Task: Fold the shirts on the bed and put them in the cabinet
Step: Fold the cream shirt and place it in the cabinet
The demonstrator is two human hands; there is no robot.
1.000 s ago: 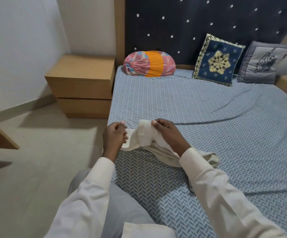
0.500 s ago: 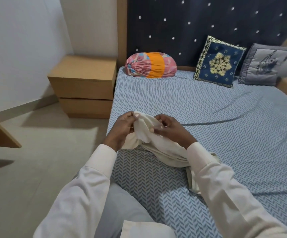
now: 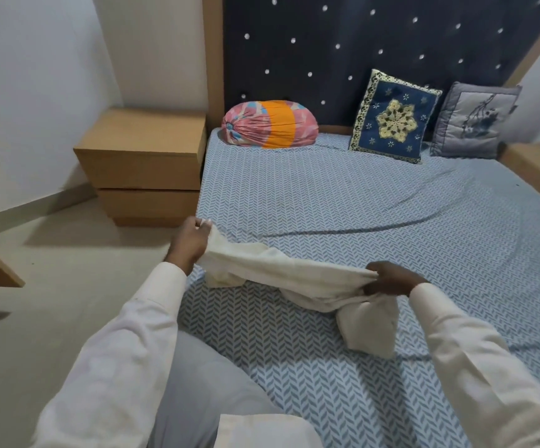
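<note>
Left hand (image 3: 191, 242) and right hand (image 3: 388, 279) each pinch an end of the cream shirt (image 3: 281, 274) stretched between them; shake it taut, lay flat on the bed (image 3: 359, 202) beyond them.

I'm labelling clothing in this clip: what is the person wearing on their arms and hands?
Both arms are in long, loose, cream-white sleeves that end at the wrists. The left hand and right hand are bare: no gloves, rings, watch or bracelet show. The sleeves are plain, with no pattern or markings.
</note>
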